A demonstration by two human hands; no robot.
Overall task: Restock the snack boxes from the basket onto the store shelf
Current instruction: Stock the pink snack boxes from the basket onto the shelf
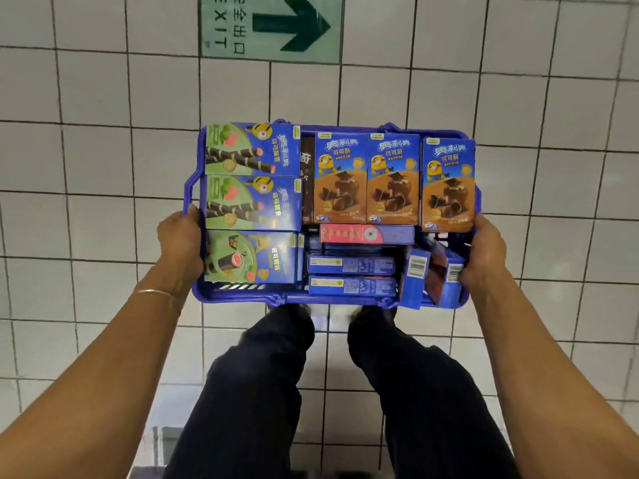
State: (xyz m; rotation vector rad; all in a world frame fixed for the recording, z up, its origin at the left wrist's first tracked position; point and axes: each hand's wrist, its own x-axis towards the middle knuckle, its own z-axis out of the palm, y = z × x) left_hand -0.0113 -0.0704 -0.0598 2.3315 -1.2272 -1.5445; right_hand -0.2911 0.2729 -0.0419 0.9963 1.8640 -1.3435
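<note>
Blue cardboard snack boxes [342, 178] are packed in a blue plastic basket [332, 300], its side rims clasped by the curled left grip [179, 236] and right grip [485, 250].

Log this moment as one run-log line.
left hand: grips basket left side | right hand: grips basket right side | snack boxes: in basket | shelf: not in view
</note>
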